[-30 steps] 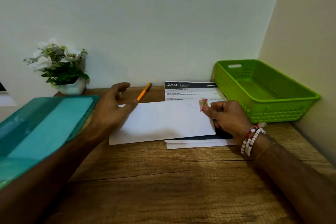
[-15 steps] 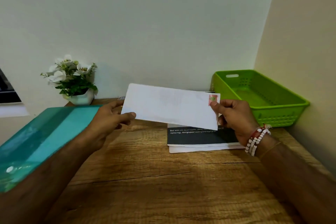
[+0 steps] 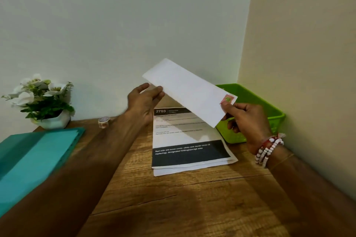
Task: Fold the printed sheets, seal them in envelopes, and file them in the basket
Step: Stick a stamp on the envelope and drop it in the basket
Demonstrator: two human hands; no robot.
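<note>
A white envelope [image 3: 188,90] with a small pink-and-green stamp [image 3: 228,99] hangs tilted in the air over the printed sheets, its left end higher. My right hand [image 3: 244,121] pinches its lower right corner just under the stamp. My left hand [image 3: 143,100] has fairly straight fingers, and the fingertips touch the envelope's lower left edge. A stack of printed sheets [image 3: 188,140] headed "2703" lies flat on the wooden table [image 3: 173,198]. The green basket [image 3: 269,113] stands at the back right corner, partly hidden by the envelope and my right hand.
A teal folder [image 3: 34,152] lies on the table's left side. A white pot of white flowers [image 3: 44,106] stands at the back left, with a small roll [image 3: 104,121] beside it. Walls close the back and the right.
The envelope went up off the sheets and now tilts with its stamped end toward the basket. My left hand went from gripping its left end to touching it with the fingertips.
</note>
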